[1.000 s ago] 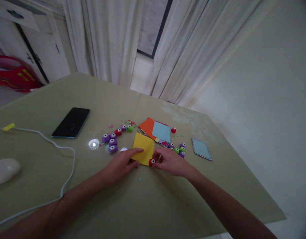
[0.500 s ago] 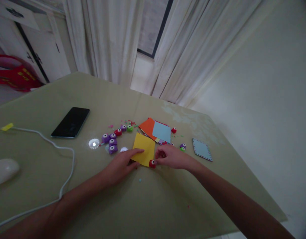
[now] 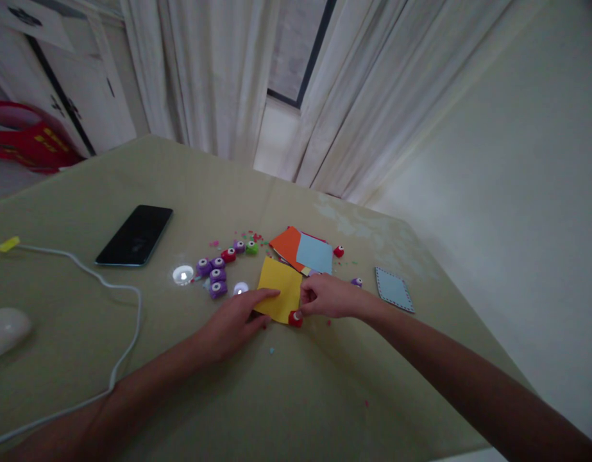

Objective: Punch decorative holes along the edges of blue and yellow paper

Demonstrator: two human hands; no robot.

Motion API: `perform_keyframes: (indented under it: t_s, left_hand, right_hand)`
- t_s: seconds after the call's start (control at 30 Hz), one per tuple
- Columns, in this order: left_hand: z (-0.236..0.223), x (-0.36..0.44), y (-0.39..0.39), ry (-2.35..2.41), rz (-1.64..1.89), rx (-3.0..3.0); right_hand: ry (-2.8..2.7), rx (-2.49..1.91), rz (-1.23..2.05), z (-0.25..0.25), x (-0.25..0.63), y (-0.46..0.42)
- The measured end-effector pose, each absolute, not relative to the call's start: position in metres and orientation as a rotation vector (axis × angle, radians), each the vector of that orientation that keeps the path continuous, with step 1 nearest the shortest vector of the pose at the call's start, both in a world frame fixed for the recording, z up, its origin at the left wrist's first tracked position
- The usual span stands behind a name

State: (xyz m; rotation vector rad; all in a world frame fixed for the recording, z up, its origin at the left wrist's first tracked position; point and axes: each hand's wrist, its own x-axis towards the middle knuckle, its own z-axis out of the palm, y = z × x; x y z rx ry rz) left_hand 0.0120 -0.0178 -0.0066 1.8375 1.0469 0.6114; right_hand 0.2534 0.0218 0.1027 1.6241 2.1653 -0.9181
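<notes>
A square of yellow paper [image 3: 279,280] lies on the table in front of me. My left hand [image 3: 235,321] rests with index finger stretched over the paper and thumb apart, down by its lower edge. At the paper's near right corner sits a small red craft punch [image 3: 294,319] with a white button. My right hand [image 3: 324,296] has its fingers curled and its thumb pressed onto that punch. Behind the yellow sheet are orange paper [image 3: 287,243] and light blue paper [image 3: 315,253], partly overlapping.
Several purple punches [image 3: 217,274], a green punch [image 3: 251,247] and another red punch [image 3: 338,251] stand around. A blue card with a dotted border [image 3: 394,290] lies right. Leftward are a black tablet [image 3: 136,235], a white cable [image 3: 138,327] and a white mouse [image 3: 7,332]. Coloured paper bits are scattered about.
My right thumb has moved onto the red punch's button. A small red bit now shows on the table right of the punch. My left hand stays on the paper.
</notes>
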Motion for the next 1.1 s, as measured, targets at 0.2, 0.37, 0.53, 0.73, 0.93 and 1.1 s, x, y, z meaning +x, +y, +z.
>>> perform_keyframes:
  t_s: [0.2, 0.37, 0.53, 0.73, 0.93, 1.1]
  left_hand:
    - [-0.015, 0.013, -0.018, 1.045, 0.633, 1.852]
    - [-0.017, 0.012, -0.019, 1.046, 0.63, 1.865]
    - [-0.016, 0.011, -0.019, 1.048, 0.635, 1.885]
    - [-0.016, 0.013, -0.019, 1.061, 0.631, 1.879]
    - [-0.015, 0.012, -0.02, 1.059, 0.631, 1.875]
    - [-0.016, 0.012, -0.022, 1.09, 0.659, 1.881]
  right_hand:
    - [2.079, 1.507, -0.781, 0.106, 0.247, 0.024]
    - [2.102, 1.371, -0.609, 0.112, 0.237, 0.025]
    - [2.069, 1.361, -0.592, 0.112, 0.235, 0.026]
    - [2.059, 1.342, -0.547, 0.116, 0.23, 0.023]
    - [2.09, 1.303, -0.592, 0.114, 0.231, 0.023]
    - [2.1, 1.296, -0.632, 0.106, 0.234, 0.026]
